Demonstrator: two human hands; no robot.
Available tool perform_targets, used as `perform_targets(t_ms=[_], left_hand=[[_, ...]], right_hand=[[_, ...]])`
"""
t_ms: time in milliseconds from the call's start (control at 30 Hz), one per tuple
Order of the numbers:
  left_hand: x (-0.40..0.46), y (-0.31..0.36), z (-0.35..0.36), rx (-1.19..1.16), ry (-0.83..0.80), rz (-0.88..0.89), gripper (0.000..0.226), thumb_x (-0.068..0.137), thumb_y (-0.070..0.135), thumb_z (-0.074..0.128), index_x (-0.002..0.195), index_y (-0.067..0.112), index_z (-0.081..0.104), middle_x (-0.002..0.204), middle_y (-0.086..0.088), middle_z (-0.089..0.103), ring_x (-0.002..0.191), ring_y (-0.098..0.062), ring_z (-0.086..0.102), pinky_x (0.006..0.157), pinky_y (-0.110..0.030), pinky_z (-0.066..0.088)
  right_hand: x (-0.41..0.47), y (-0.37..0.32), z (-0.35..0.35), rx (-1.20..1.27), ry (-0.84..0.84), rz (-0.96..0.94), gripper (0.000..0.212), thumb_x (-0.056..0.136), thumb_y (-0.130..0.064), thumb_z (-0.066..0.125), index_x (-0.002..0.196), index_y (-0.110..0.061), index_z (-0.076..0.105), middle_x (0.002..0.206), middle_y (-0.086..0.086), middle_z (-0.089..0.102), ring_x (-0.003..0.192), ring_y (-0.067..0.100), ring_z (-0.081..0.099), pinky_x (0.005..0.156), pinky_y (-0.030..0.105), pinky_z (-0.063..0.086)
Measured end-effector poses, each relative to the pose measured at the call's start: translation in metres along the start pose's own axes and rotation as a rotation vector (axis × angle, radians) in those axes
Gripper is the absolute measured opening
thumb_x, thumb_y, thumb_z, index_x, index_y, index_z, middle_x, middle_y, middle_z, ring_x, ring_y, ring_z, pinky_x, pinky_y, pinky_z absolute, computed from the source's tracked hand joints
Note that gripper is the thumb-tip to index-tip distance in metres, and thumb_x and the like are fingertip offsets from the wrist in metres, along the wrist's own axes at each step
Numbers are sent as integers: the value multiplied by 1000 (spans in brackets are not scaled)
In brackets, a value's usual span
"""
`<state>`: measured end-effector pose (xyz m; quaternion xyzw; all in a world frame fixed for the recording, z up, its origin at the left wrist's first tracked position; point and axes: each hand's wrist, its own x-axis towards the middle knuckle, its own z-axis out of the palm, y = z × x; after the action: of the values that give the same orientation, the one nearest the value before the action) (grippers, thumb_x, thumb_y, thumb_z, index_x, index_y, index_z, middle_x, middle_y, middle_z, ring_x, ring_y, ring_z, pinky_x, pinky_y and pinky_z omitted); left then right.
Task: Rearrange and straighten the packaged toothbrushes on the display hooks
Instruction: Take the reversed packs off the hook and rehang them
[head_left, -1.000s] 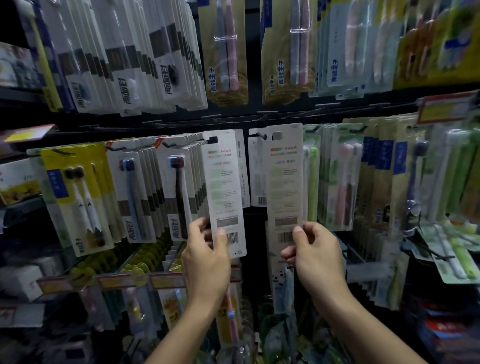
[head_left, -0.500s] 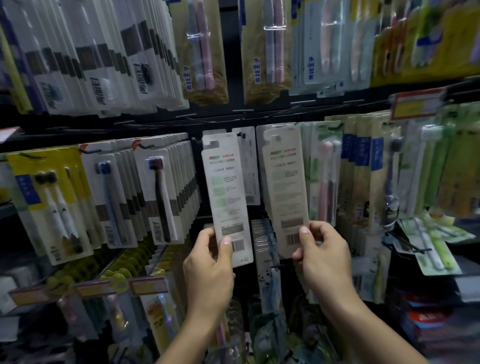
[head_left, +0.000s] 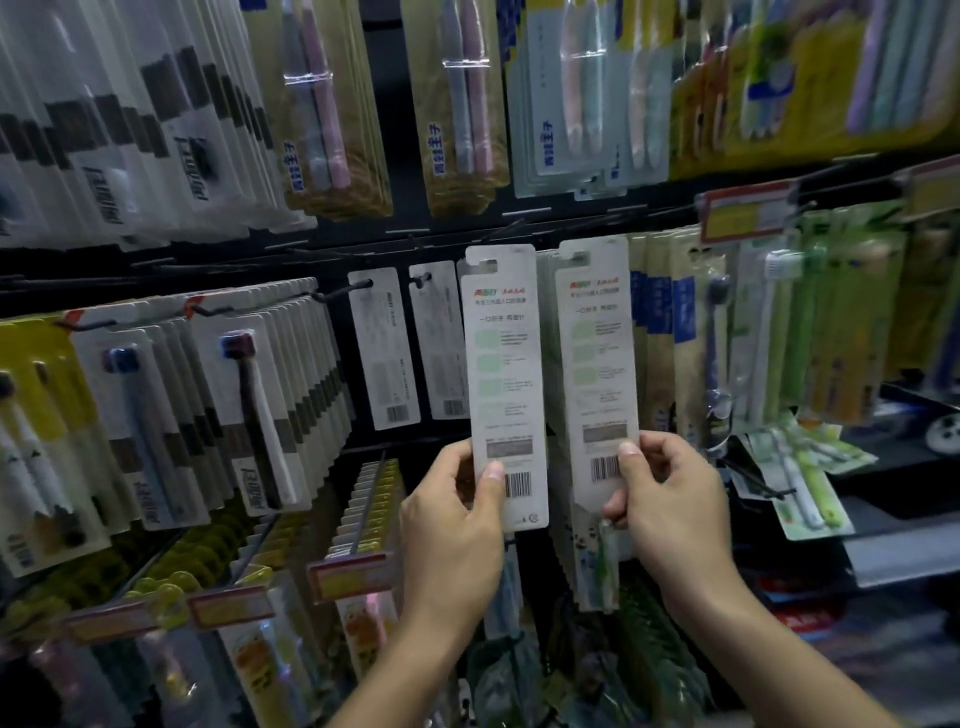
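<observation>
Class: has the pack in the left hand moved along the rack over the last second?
Yes. The pack in the left hand has shifted right, away from the two hung packs, toward the right hand's pack.

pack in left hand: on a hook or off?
Off. The left-hand pack is pinched at its bottom by the left hand; its hang slot is empty, no hook through it.

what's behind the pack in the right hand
More packs of the same stack show behind the pack pinched by the right hand, their edges fanning out on its left and below it. The hook they hang from is covered.
</observation>
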<state>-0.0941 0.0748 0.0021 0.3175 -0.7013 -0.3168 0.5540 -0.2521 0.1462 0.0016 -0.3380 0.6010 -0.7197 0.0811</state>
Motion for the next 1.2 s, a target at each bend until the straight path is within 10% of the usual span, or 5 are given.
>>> perform_targets(t_ms=[700, 1200], left_hand=[[2, 13, 29, -75, -30, -4, 17, 104, 21, 64, 116, 28, 73, 104, 20, 77, 95, 3, 72, 80, -28, 63], [6, 9, 35, -97, -9, -50, 14, 104, 24, 63, 108, 36, 71, 100, 17, 78, 90, -5, 75, 73, -41, 65]], right_hand=[[18, 1, -19, -28, 11, -6, 15, 105, -24, 59, 96, -25, 70, 58, 6, 68, 54, 21, 68, 68, 58, 62], [32, 11, -17, -43, -8, 16, 12, 105, -25, 60, 99, -27, 70, 64, -1, 70, 53, 19, 68, 65, 52, 63]])
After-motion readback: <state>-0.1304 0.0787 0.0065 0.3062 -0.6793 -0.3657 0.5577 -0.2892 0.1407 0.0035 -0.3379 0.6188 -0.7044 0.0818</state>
